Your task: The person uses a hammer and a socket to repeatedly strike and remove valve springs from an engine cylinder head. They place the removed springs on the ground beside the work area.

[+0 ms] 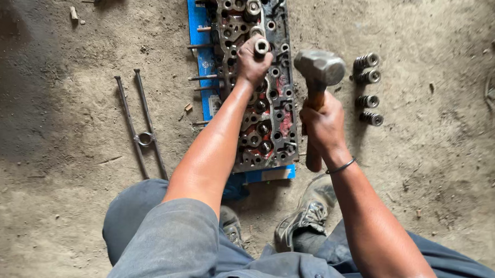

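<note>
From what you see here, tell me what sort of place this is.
Probably an informal engine repair yard: a cylinder head lies on a bare dirt floor, valve springs beside it, a hammer in the right hand.

Dusty dirt floor [34,157]. On it: blue board [197,20] under cylinder head [262,105], four valve springs [368,87], two joined rods [141,125].

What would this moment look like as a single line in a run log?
left hand: holds short metal tube upright on cylinder head | right hand: grips hammer raised | valve springs: on ground
</note>
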